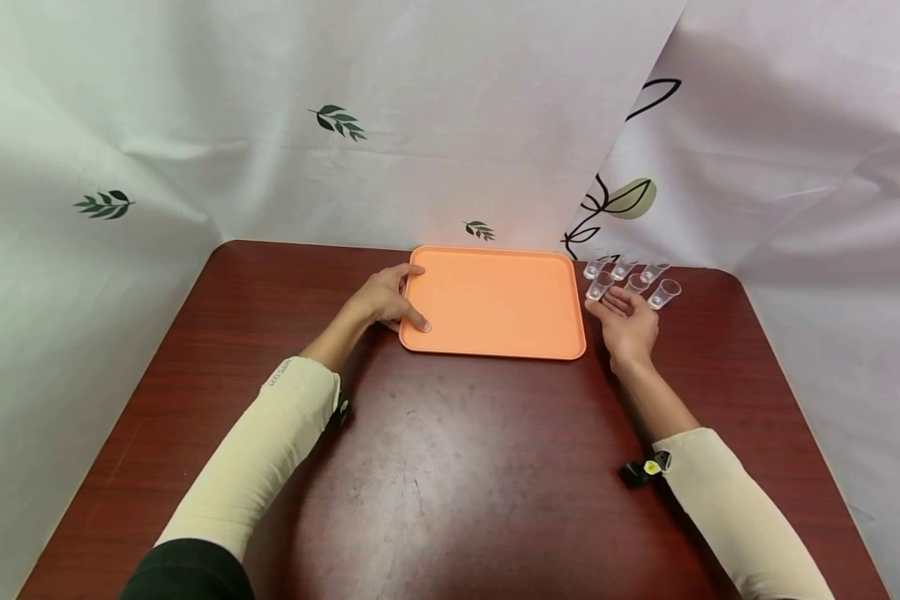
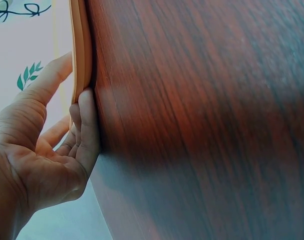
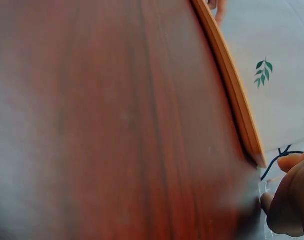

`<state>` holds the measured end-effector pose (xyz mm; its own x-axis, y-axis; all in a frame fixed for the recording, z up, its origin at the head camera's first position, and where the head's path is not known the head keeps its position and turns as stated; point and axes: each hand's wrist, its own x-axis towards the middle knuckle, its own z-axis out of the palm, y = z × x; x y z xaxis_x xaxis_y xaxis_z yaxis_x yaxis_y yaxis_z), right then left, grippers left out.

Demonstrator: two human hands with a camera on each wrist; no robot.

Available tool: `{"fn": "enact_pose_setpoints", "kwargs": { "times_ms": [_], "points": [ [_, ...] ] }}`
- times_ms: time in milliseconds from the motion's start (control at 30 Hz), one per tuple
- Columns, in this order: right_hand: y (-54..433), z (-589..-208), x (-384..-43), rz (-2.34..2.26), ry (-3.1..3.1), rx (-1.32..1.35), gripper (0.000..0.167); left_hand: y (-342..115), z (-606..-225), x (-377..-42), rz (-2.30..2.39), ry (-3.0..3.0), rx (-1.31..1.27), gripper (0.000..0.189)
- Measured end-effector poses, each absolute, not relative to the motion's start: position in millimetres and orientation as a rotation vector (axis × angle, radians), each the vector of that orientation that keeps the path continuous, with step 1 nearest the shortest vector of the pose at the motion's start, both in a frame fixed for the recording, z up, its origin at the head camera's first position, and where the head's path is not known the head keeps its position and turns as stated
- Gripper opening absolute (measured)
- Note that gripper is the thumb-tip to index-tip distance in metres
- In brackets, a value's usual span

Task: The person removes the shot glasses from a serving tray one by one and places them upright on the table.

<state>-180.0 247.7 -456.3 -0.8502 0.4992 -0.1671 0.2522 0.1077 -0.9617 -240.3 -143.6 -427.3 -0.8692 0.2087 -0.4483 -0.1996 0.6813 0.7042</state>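
Observation:
An orange tray (image 1: pixel 495 302) lies flat on the table towards the back. My left hand (image 1: pixel 387 298) grips its left end, thumb over the rim and fingers at the side and underneath, as the left wrist view shows at the tray edge (image 2: pixel 80 50). Right of the tray stand several small clear plastic cups in two rows. My right hand (image 1: pixel 630 327) is at the front row, thumb and bent fingertips right at the base of the front-left cup (image 1: pixel 600 285). Another front cup (image 1: pixel 664 292) stands beyond the fingers. The right wrist view shows only part of the right hand (image 3: pixel 291 200).
The dark red wooden table (image 1: pixel 450 467) spreads in front of the tray. A pale curtain (image 1: pixel 435 125) with leaf prints hangs right behind the table's back edge and along both sides. The back-row cups (image 1: pixel 624 267) stand close to that edge.

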Motion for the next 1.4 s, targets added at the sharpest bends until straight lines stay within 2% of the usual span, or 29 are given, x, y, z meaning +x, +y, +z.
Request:
{"fn": "enact_pose_setpoints", "kwargs": {
  "times_ms": [333, 700, 1400],
  "points": [
    [238.1, -459.2, -172.4, 1.956, -2.133, -0.565, 0.042, -144.9, -425.8, -241.0, 1.079, 2.393, 0.000, 0.117],
    [236.0, -463.0, -184.6, 1.945, -2.193, -0.585, 0.049, -143.1, -430.7, -243.0, 1.085, 2.389, 0.004, 0.116],
    [235.0, -462.1, -173.8, 1.991, -2.187, -0.612, 0.050, -145.2, -431.3, -244.2, 1.021, 2.401, 0.049, 0.118]
  ]
}}
